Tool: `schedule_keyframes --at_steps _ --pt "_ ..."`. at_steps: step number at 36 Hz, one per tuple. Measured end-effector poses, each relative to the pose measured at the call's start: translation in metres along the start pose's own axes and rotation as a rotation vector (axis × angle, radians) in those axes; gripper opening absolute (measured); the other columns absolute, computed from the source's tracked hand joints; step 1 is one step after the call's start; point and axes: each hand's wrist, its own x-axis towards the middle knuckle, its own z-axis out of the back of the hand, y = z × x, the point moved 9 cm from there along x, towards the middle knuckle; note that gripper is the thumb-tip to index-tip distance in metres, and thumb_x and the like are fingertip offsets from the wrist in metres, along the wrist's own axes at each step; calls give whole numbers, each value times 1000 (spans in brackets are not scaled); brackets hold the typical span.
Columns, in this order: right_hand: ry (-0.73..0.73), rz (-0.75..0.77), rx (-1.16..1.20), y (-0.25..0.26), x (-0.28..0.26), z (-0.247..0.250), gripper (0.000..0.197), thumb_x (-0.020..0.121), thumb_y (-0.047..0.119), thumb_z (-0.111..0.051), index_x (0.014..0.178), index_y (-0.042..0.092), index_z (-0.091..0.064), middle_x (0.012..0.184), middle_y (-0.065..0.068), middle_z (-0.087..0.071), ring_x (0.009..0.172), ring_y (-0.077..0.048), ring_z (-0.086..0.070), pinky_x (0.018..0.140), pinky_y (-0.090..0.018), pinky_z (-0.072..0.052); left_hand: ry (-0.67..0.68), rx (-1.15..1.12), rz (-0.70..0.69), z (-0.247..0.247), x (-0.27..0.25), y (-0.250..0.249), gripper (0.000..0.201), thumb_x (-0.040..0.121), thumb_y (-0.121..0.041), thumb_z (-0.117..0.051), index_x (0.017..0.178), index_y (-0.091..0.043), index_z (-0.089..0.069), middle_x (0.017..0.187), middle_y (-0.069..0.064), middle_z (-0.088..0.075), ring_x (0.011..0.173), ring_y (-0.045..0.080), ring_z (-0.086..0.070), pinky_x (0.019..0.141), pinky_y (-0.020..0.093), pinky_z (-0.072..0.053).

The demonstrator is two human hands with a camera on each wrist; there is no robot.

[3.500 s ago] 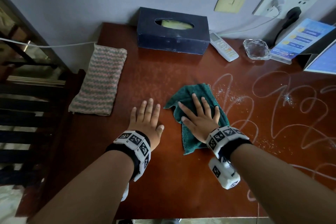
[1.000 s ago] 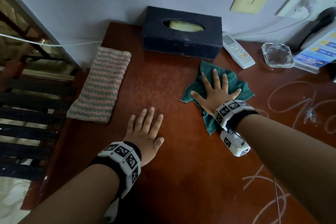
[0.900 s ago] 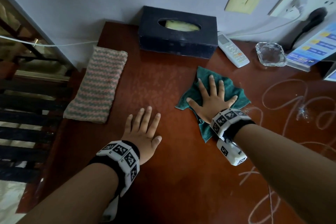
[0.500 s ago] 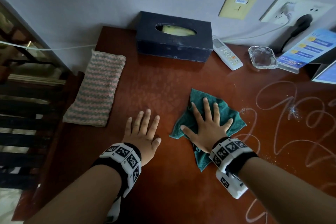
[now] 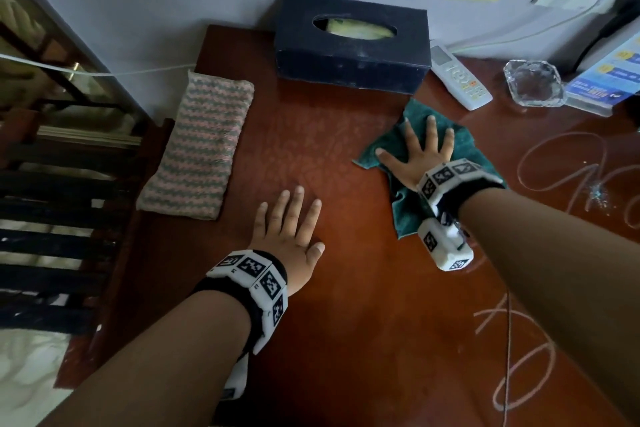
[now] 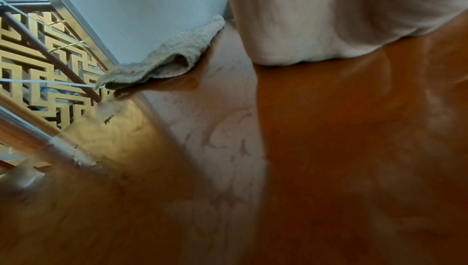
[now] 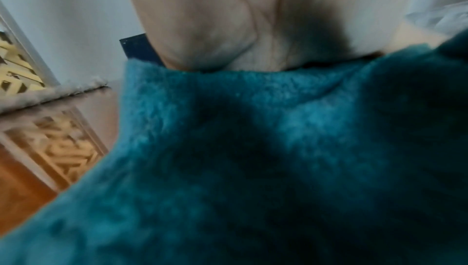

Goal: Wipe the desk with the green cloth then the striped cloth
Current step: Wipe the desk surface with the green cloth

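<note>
At desk (image 5: 363,305) one o'clock, your flat right hand (image 5: 417,156) presses green cloth (image 5: 405,211); chalk marks (image 5: 561,177) remain at three. Left hand (image 5: 287,229) flat, empty. Striped cloth (image 5: 204,149) untouched at ten.

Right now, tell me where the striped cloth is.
In the head view the striped cloth lies folded at the desk's far-left edge, left of the tissue box and beyond the flat left hand, touched by neither hand.

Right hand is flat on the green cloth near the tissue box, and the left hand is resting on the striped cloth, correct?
Not quite. In the head view the left hand lies flat on the bare desk, apart from the striped cloth. The right hand does press the green cloth near the tissue box.
</note>
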Motion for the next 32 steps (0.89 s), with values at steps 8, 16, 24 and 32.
schedule_keyframes --at_steps 8,16,24,32 --pt "-23 9 2 -6 -45 -16 84 74 87 -22 143 53 12 154 14 28 142 -26 26 102 -77 2 15 39 20 1 -1 -1 57 98 -48 -3 133 -26 37 130 2 50 137 23 34 114 47 16" --pt "-1 8 -28 -19 -90 -41 84 74 88 -18 141 53 18 151 15 33 141 -24 28 100 -78 1 5 74 49 2 0 -2 59 98 -47 -2 138 -26 34 147 6 41 139 24 31 115 48 11" --pt "-12 42 -53 -29 -119 -62 85 74 88 -16 142 51 20 150 13 36 140 -24 30 101 -77 4 -99 80 75 5 -5 -3 58 98 -46 -2 141 -23 31 150 6 35 141 24 26 116 48 8" --pt "-41 115 -106 -34 -139 -74 83 80 82 -14 145 42 19 152 5 34 141 -25 28 108 -67 8 -203 193 166 13 -16 -10 58 98 -47 0 143 -22 27 155 6 25 144 24 18 113 57 8"
